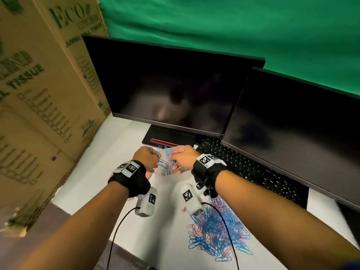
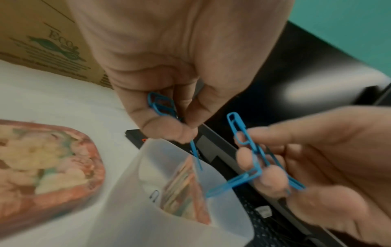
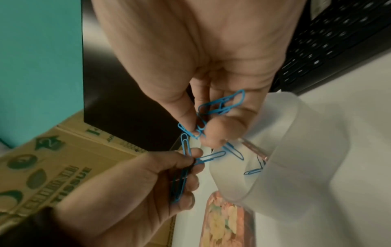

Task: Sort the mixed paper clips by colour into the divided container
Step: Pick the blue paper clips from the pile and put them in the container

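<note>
Both hands are raised close together over a translucent white divided container (image 2: 131, 192), which the head view mostly hides. My left hand (image 1: 153, 162) pinches a bunch of blue paper clips (image 2: 161, 106) between thumb and fingers. My right hand (image 1: 175, 162) pinches another tangle of blue clips (image 3: 221, 104), and some hang down over the container (image 3: 296, 142). Inside it lie a blue clip (image 3: 251, 172) and a pink clip (image 3: 253, 150). A mixed pile of blue and pink clips (image 1: 216, 230) lies on the white table under my right forearm.
A floral-patterned lid or tin (image 2: 42, 167) lies left of the container. Two dark monitors (image 1: 171, 90) and a black keyboard (image 1: 243, 168) stand behind and to the right. Cardboard boxes (image 1: 39, 104) wall off the left side. Wrist camera cables (image 1: 116, 230) trail toward the table's near edge.
</note>
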`<state>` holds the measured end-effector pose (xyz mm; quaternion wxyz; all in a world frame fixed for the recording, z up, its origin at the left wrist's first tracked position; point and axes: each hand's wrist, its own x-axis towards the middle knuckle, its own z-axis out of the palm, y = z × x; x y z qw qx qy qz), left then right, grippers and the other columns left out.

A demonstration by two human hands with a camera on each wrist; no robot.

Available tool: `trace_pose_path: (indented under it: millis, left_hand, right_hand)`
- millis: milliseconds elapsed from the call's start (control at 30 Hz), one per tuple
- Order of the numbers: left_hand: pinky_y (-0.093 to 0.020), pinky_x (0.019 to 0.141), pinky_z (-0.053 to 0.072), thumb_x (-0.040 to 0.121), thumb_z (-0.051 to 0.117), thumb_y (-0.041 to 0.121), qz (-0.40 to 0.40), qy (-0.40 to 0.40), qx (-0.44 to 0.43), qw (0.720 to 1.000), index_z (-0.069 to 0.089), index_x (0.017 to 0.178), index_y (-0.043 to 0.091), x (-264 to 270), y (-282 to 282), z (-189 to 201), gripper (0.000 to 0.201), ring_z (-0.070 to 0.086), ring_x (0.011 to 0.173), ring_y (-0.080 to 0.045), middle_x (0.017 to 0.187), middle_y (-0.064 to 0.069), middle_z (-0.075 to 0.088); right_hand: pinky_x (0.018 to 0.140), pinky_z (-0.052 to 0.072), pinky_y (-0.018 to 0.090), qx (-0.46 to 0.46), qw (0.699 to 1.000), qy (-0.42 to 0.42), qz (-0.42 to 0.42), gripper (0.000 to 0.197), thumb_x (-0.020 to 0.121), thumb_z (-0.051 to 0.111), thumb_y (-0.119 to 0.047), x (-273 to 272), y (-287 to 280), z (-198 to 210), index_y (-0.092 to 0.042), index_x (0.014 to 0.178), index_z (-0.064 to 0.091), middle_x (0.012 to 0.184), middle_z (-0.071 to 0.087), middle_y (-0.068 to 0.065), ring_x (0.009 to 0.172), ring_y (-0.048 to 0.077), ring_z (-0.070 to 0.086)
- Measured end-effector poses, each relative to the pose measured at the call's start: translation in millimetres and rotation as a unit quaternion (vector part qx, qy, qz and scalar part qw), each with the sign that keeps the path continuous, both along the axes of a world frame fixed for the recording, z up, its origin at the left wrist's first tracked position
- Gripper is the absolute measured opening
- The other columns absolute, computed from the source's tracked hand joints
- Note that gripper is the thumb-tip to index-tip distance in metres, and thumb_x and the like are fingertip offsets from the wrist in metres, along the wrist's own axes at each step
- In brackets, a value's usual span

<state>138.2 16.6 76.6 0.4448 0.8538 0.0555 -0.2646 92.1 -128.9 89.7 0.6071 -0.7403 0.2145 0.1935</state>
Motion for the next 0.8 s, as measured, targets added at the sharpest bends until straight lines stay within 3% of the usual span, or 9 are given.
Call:
trace_pose_path:
  millis: [167, 300, 400, 467, 533, 600, 667, 733, 800]
  left_hand:
    - [-0.036, 0.069, 0.06, 0.086, 0.054, 0.003, 0.001, 0.024, 0.049, 0.998, 0.067, 0.089, 0.005, 8, -2, -2, 0.014, 0.07, 0.072, -0.029, 0.077, -0.012, 0.068]
    - [-0.042, 0.075, 0.061, 0.091, 0.05, 0.006, 0.013, 0.044, 0.057, 0.997, 0.064, 0.101, 0.002, 13, -4, -6, 0.018, 0.073, 0.076, -0.028, 0.086, -0.016, 0.073]
    - [-0.042, 0.079, 0.06, 0.089, 0.051, 0.006, 0.01, 0.023, 0.058, 0.998, 0.064, 0.099, -0.002, 17, -5, -10, 0.018, 0.071, 0.078, -0.029, 0.088, -0.016, 0.072]
    - [-0.042, 0.083, 0.059, 0.086, 0.053, 0.005, -0.01, 0.006, 0.071, 0.997, 0.067, 0.103, -0.002, 21, -6, -12, 0.023, 0.071, 0.087, -0.031, 0.094, -0.017, 0.072]
    - [-0.043, 0.084, 0.058, 0.085, 0.052, 0.006, -0.012, -0.014, 0.066, 0.998, 0.067, 0.104, 0.0, 22, -7, -13, 0.025, 0.069, 0.092, -0.034, 0.1, -0.02, 0.071]
    - [-0.044, 0.087, 0.056, 0.085, 0.049, 0.008, -0.013, -0.031, 0.062, 0.998, 0.067, 0.103, 0.002, 22, -7, -12, 0.026, 0.067, 0.097, -0.036, 0.103, -0.022, 0.069]
    - [-0.044, 0.088, 0.056, 0.084, 0.049, 0.01, -0.019, -0.039, 0.056, 0.998, 0.067, 0.097, 0.005, 20, -7, -10, 0.023, 0.067, 0.098, -0.037, 0.102, -0.022, 0.069]
    - [-0.044, 0.085, 0.058, 0.085, 0.051, 0.01, -0.029, -0.045, 0.053, 0.997, 0.067, 0.084, 0.014, 14, -5, -7, 0.016, 0.067, 0.096, -0.035, 0.1, -0.016, 0.07]
    - [-0.039, 0.076, 0.06, 0.083, 0.051, 0.007, -0.047, -0.064, 0.045, 0.996, 0.065, 0.075, 0.021, 2, -7, -7, 0.021, 0.069, 0.089, -0.03, 0.093, -0.008, 0.069]
  right_hand:
    - [0.045, 0.053, 0.029, -0.011, 0.999, 0.046, -0.001, 0.006, 0.091, 0.054, -0.006, 26, 18, -10, -0.005, 0.088, 0.059, 0.068, 0.06, 0.012, 0.051, 0.023, 0.058]
    - [0.06, 0.059, 0.033, -0.048, 0.996, 0.061, 0.041, 0.029, 0.082, 0.061, -0.013, 37, 15, -17, -0.006, 0.11, 0.062, 0.104, 0.067, 0.016, 0.079, 0.027, 0.069]
    - [0.071, 0.056, 0.03, -0.071, 0.994, 0.044, 0.072, 0.03, 0.082, 0.066, -0.024, 41, 12, -15, -0.009, 0.107, 0.063, 0.105, 0.067, 0.011, 0.089, 0.027, 0.068]
    - [0.074, 0.046, 0.027, -0.157, 0.974, 0.052, 0.153, 0.032, 0.089, 0.063, -0.032, 40, 12, -10, -0.006, 0.106, 0.063, 0.094, 0.062, 0.006, 0.097, 0.027, 0.063]
    - [0.082, 0.048, 0.029, -0.24, 0.948, 0.029, 0.205, 0.034, 0.092, 0.058, -0.034, 39, 13, -1, -0.004, 0.107, 0.063, 0.1, 0.063, 0.008, 0.106, 0.027, 0.06]
    - [0.088, 0.05, 0.035, -0.149, 0.976, 0.013, 0.16, 0.033, 0.095, 0.055, -0.029, 33, 7, 5, -0.003, 0.111, 0.064, 0.109, 0.064, 0.011, 0.11, 0.028, 0.058]
    - [0.073, 0.057, 0.037, -0.044, 0.998, 0.023, 0.042, 0.027, 0.096, 0.05, -0.009, 31, -3, 3, 0.001, 0.117, 0.061, 0.098, 0.06, 0.015, 0.09, 0.029, 0.061]
    - [0.051, 0.056, 0.028, 0.0, 0.999, 0.025, -0.047, 0.025, 0.094, 0.046, 0.0, 14, -17, 4, 0.003, 0.115, 0.06, 0.082, 0.055, 0.011, 0.067, 0.022, 0.056]
    - [0.044, 0.051, 0.023, -0.018, 1.0, 0.015, -0.021, 0.021, 0.093, 0.044, 0.003, -10, -38, -2, -0.004, 0.101, 0.062, 0.076, 0.052, 0.008, 0.06, 0.018, 0.05]
